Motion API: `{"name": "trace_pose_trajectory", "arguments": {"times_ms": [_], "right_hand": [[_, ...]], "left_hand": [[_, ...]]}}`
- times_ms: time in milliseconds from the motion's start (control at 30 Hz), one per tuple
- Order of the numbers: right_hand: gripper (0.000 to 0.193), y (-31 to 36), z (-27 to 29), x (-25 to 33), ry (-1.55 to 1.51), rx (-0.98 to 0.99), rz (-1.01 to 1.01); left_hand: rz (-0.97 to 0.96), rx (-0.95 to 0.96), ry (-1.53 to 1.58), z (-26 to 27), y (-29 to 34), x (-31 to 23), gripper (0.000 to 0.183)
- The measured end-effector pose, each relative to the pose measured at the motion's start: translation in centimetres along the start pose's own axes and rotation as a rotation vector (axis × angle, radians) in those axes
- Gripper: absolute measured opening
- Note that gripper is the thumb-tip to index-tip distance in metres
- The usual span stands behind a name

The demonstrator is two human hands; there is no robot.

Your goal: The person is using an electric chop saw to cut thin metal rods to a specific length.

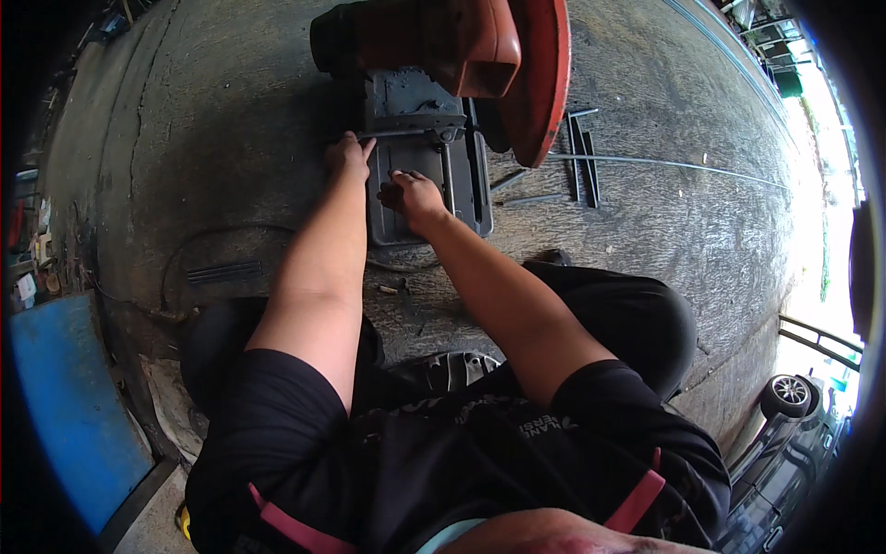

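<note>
A cut-off saw with an orange-red motor housing and blade guard (544,83) stands on the floor in front of me. Its flat dark base (397,226) lies under my hands. Across the base, at the clamp, runs a thin metal bar (401,132). My left hand (349,159) is closed around the bar's left end, at the base's left edge. Just above the base, nearer to me, my right hand (413,196) has its fingers curled; what they hold, if anything, is hidden. A clamp screw (448,175) runs along the base to the right of that hand.
Cut metal pieces (581,162) and a long thin rod (674,163) lie on the floor right of the saw. Dark strips (224,272) and a cable (175,249) are at the left. A blue panel (74,406) stands lower left; a parked car (784,452) is lower right.
</note>
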State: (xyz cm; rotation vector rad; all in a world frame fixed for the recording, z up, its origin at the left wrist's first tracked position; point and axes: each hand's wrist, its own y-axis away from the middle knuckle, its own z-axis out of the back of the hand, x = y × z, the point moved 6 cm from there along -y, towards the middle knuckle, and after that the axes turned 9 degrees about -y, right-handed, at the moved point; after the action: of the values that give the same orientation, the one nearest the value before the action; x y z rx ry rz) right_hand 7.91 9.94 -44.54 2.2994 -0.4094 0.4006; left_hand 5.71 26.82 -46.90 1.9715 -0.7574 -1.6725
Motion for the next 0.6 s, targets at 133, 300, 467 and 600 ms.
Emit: {"name": "trace_pose_trajectory", "arguments": {"times_ms": [133, 300, 467, 600], "right_hand": [[0.025, -0.1, 0.2, 0.1, -0.004, 0.030, 0.004], [0.025, 0.1, 0.2, -0.1, 0.037, 0.036, -0.058], [0.031, 0.5, -0.4, 1.0, 0.467, 0.087, 0.096], [0.035, 0.1, 0.2, 0.9, 0.319, 0.036, 0.033]], "left_hand": [[0.053, -0.001, -0.002, -1.4, 0.0, 1.1, 0.045], [0.081, 0.062, -0.017, -2.9, 0.8, 1.3, 0.035], [0.150, 0.069, 0.002, -3.4, 1.8, 1.6, 0.036], [0.188, 0.006, -0.100, -2.7, 1.4, 2.5, 0.029]]}}
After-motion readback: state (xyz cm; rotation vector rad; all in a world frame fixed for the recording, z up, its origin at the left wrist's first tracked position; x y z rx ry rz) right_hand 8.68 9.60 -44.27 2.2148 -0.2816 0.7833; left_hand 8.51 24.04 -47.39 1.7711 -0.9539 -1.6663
